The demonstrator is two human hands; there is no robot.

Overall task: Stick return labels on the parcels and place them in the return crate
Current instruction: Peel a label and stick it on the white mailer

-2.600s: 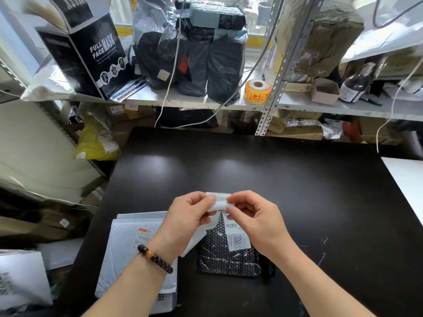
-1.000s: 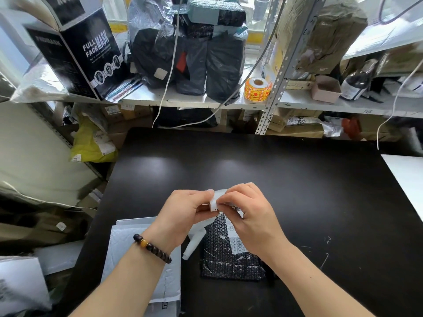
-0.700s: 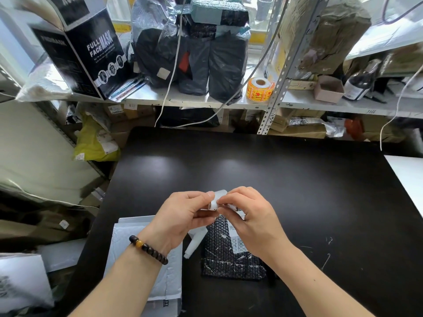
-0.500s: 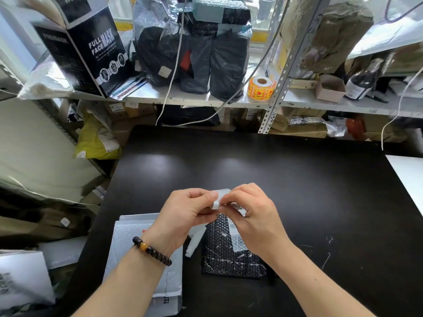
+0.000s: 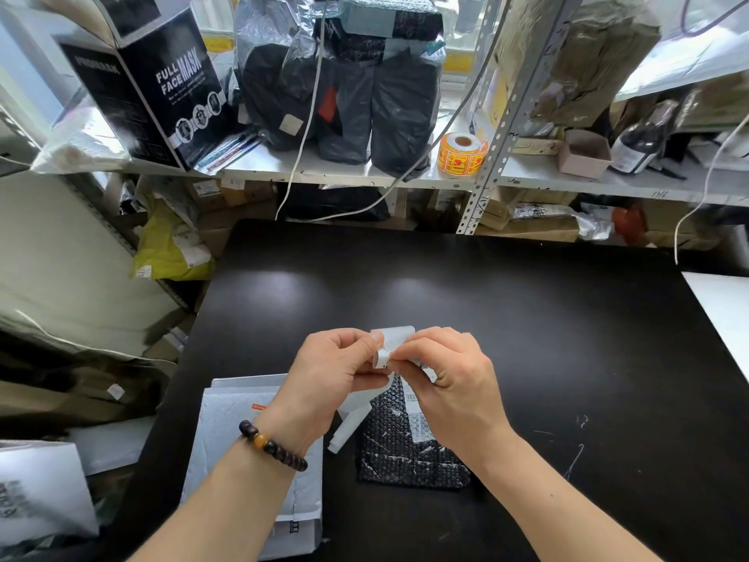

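Just above the black bubble-wrap parcel (image 5: 401,452) on the tabletop (image 5: 527,318), left hand (image 5: 332,371) and right hand (image 5: 450,383) pinch a white label (image 5: 395,338). It looks flimsy, curly and probably sticky, so best held by its edges.

White letters reading "FULL FACE MASK" stand on the black box (image 5: 162,87) at the left end of the shelf (image 5: 324,172), while the orange sticker roll (image 5: 462,154) and the barcode label (image 5: 417,423) on the bubble-wrapped parcel (image 5: 405,460) are too small to read.
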